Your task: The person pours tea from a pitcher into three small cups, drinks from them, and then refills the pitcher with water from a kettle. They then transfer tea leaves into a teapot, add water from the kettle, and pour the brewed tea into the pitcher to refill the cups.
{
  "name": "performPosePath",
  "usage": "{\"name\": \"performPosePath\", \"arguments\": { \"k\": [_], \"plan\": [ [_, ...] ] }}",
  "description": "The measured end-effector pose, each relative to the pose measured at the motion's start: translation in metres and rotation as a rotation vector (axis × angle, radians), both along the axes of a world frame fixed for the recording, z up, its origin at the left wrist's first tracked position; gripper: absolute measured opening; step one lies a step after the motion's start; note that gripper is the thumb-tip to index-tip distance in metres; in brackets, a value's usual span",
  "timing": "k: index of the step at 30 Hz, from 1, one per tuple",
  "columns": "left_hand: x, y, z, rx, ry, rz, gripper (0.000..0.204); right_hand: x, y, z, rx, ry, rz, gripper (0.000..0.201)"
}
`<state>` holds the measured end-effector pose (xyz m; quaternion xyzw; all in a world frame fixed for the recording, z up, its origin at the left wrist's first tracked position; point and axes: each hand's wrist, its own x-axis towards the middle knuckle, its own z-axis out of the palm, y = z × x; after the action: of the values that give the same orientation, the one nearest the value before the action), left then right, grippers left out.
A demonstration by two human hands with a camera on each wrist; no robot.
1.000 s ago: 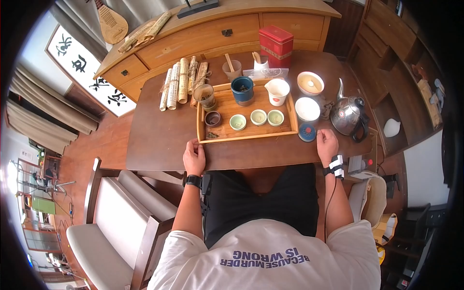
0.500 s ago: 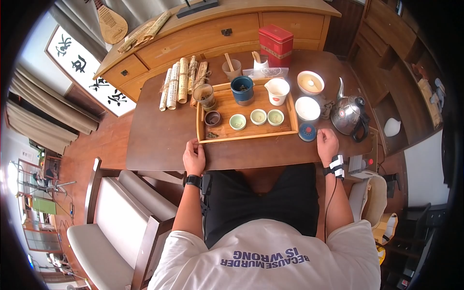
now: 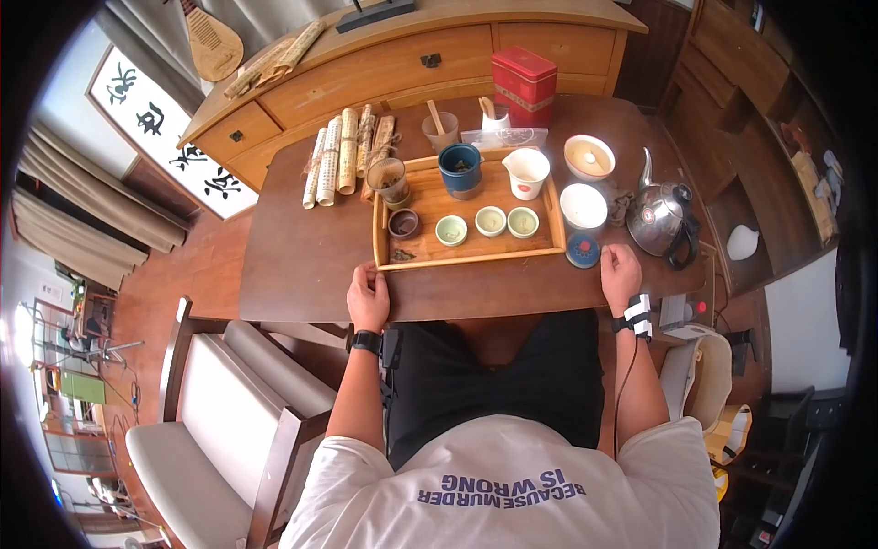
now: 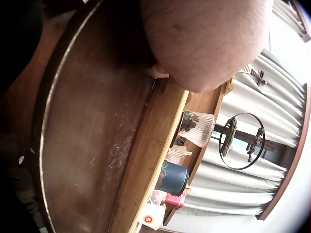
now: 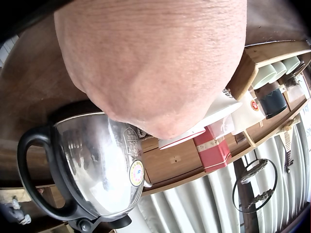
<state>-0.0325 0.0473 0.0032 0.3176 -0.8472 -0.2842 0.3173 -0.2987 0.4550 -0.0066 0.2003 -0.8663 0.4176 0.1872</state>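
A person sits at a dark wooden surface (image 3: 302,265) with both hands resting on it, seen from above. The left hand (image 3: 368,297) lies flat, its fingers relaxed and holding nothing, the fingertips touching the near left corner of a wooden tea tray (image 3: 466,258). The right hand (image 3: 620,273) also rests open and empty, just beside a small blue lid (image 3: 582,251) and near a steel kettle (image 3: 660,218). The tray sits in the middle of the surface, carrying three small green cups (image 3: 490,221), a blue cup (image 3: 459,166), a white pitcher (image 3: 526,172) and a glass (image 3: 389,179) of tea leaves. The tray looks stiff and fairly light, but its loose ceramic and glass load is fragile and would likely slide if tipped; the raised rim at both short ends seems the safest hold, kept level. The head view alone shows the whole layout and both hands. The left wrist view shows the tray's rim (image 4: 146,160) edge-on against the hand; the right wrist view shows the kettle's black handle (image 5: 36,174) close by.
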Motion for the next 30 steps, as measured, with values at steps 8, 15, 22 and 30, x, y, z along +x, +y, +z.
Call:
{"name": "performPosePath", "arguments": {
  "k": [8, 15, 22, 30],
  "plan": [
    [-0.0003, 0.0006, 0.0011, 0.016, 0.003, 0.002, 0.023, -0.0007, -0.0002, -0.0013, -0.003, 0.008, -0.005, 0.012],
    [-0.0003, -0.0005, -0.0006, -0.001, 0.003, 0.002, 0.024, -0.0013, 0.0001, -0.0023, -0.004, 0.005, -0.006, 0.012],
    [0.0, -0.0006, -0.0007, -0.006, 0.003, 0.002, 0.024, -0.0004, -0.0003, -0.0011, -0.002, -0.005, -0.011, 0.013],
    [0.0001, 0.0003, -0.0011, 0.016, 0.008, 0.004, 0.022, 0.0007, -0.0007, 0.0005, 0.014, 0.006, -0.006, 0.013]
  ]
}}
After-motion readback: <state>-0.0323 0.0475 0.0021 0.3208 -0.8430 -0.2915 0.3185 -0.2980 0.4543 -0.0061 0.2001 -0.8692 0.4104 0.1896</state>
